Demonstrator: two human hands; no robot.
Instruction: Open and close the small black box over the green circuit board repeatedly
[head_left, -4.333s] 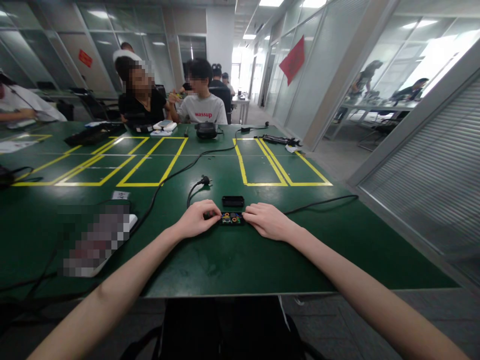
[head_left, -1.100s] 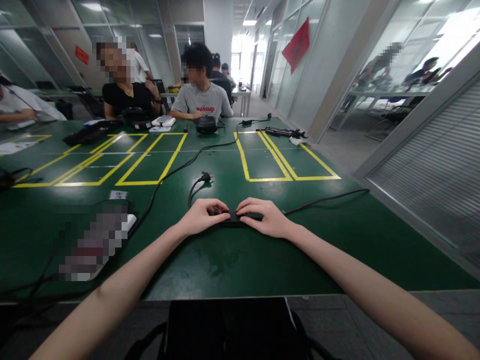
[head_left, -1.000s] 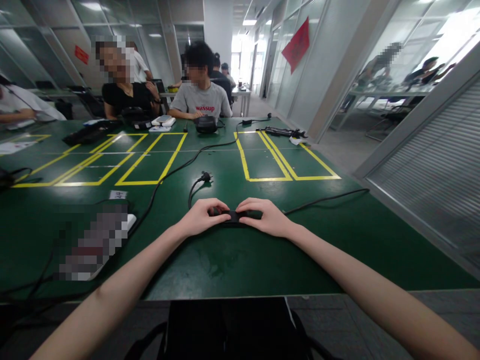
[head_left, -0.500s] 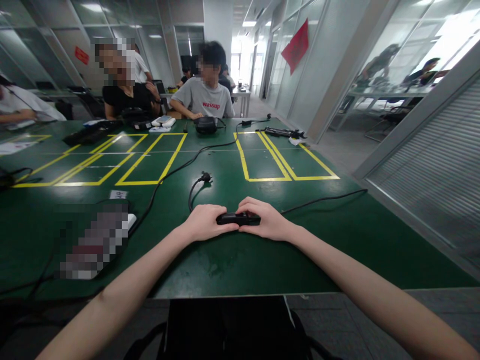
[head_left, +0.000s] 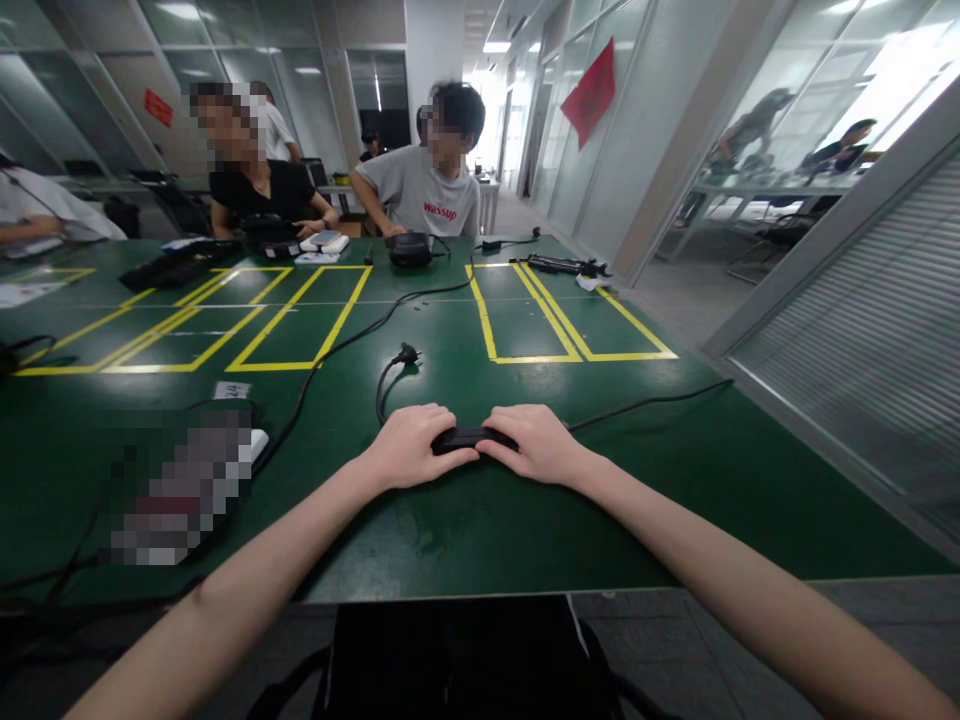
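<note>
A black elongated device (head_left: 466,439), like a power adapter, lies level between my hands above the green table (head_left: 420,520). My left hand (head_left: 415,446) is closed round its left end, thumb along the near side. Round its right end my right hand (head_left: 534,443) is wrapped, with the thumb in front and the fingers over the top. One black cable with a plug (head_left: 408,355) curves up behind my left hand. Another cable (head_left: 645,403) runs off to the right from behind my right hand.
At the left lies a blurred, pixelated item with a white edge (head_left: 259,447), beside a long black cable (head_left: 304,395). Yellow tape rectangles (head_left: 536,359) mark the table. A black case (head_left: 410,250) and a folded tripod (head_left: 562,265) lie at the far side, where people sit.
The fingers of my right hand have come down over the device's right end, lower and flatter than before. Across the table, one person has leaned to the right and another has lowered a hand.
</note>
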